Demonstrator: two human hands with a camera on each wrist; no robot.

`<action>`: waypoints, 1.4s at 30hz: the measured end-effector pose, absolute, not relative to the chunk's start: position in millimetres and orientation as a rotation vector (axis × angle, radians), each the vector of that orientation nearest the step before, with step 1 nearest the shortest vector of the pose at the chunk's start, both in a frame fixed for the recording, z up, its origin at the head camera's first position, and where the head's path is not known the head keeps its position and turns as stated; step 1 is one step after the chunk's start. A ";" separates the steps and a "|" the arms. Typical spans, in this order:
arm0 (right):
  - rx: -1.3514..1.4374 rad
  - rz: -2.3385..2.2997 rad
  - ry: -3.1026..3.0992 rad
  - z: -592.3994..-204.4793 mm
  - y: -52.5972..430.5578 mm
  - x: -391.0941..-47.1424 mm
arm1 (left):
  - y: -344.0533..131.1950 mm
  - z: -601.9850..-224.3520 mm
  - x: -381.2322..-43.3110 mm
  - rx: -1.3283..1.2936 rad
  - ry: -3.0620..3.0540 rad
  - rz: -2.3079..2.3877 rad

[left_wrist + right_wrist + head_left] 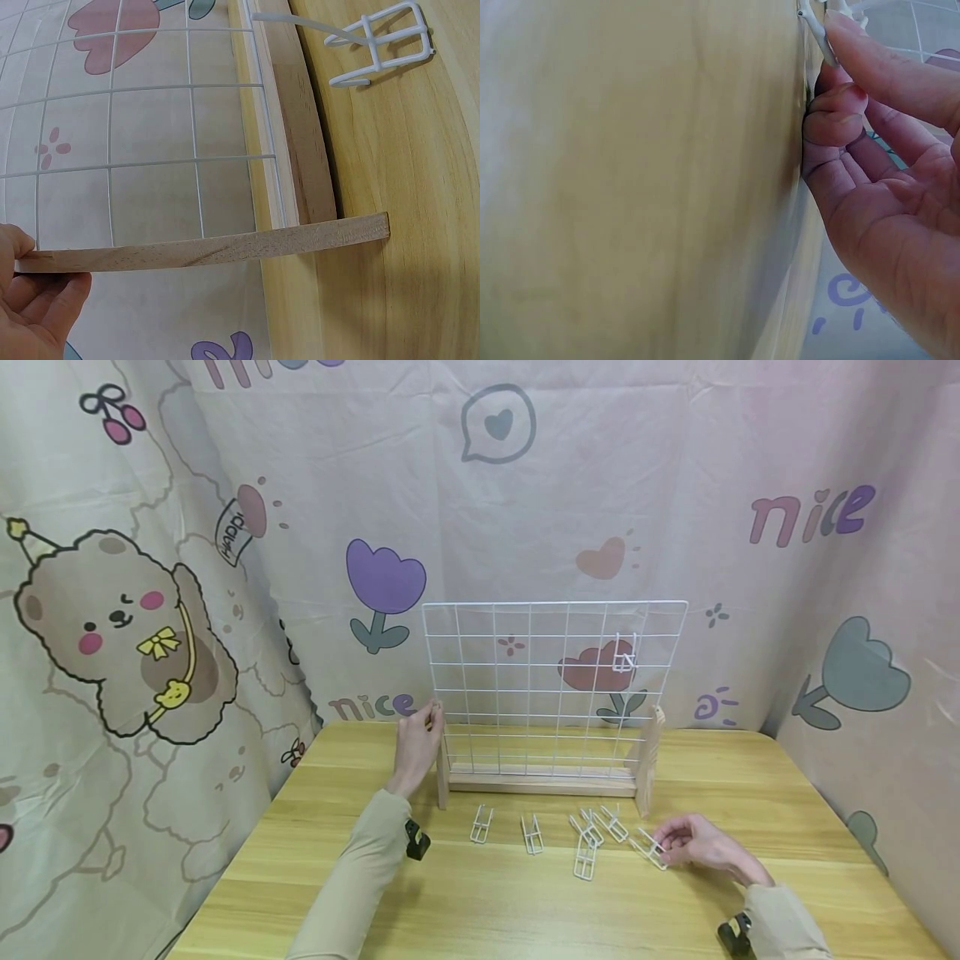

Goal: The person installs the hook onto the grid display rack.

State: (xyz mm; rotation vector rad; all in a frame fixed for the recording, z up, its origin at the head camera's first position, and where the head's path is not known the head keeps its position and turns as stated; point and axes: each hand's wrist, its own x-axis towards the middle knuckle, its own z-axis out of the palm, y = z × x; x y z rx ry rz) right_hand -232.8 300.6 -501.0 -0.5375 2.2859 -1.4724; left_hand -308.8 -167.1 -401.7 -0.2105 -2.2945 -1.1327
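A white wire grid panel (555,602) stands upright in a wooden base at the back of the table. My left hand (417,750) grips the upper end of the left wooden post (202,250), thumb on one face and fingers on the other in the left wrist view. To the right, low over the table, my right hand (701,845) pinches a white wire hook (651,853) between thumb and fingers. In the right wrist view only part of that hook (821,34) shows at the top edge. Another white hook (624,663) hangs on the upper right of the grid.
Several loose white hooks lie on the table before the stand, among them a single hook (482,824) at left, another (532,835) near the middle and an overlapping cluster (585,860) toward the right. A patterned curtain (495,510) hangs behind and at both sides.
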 end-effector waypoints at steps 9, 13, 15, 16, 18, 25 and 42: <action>-0.541 -1.461 2.281 -501.1 301.2 -233.0 | -167.2 -401.7 -310.1 -0.213 -2.292 -1.133; -0.528 -1.462 2.279 -499.0 301.0 -231.7 | -167.2 -401.9 -310.3 -0.214 -2.290 -1.128; -0.524 -1.453 2.285 -498.1 301.2 -231.3 | -167.1 -402.0 -310.4 -0.213 -2.289 -1.129; -0.521 -1.449 2.286 -497.7 301.2 -231.2 | -167.0 -401.9 -310.4 -0.212 -2.289 -1.128; -0.515 -1.442 2.288 -497.4 301.4 -231.2 | -166.9 -401.9 -310.4 -0.213 -2.289 -1.132; -0.540 -1.445 2.278 -498.1 301.6 -230.9 | -166.6 -401.6 -310.3 -0.203 -2.295 -1.134; -0.557 -1.470 2.309 -497.6 302.0 -228.7 | -166.9 -400.1 -308.5 -0.198 -2.308 -1.161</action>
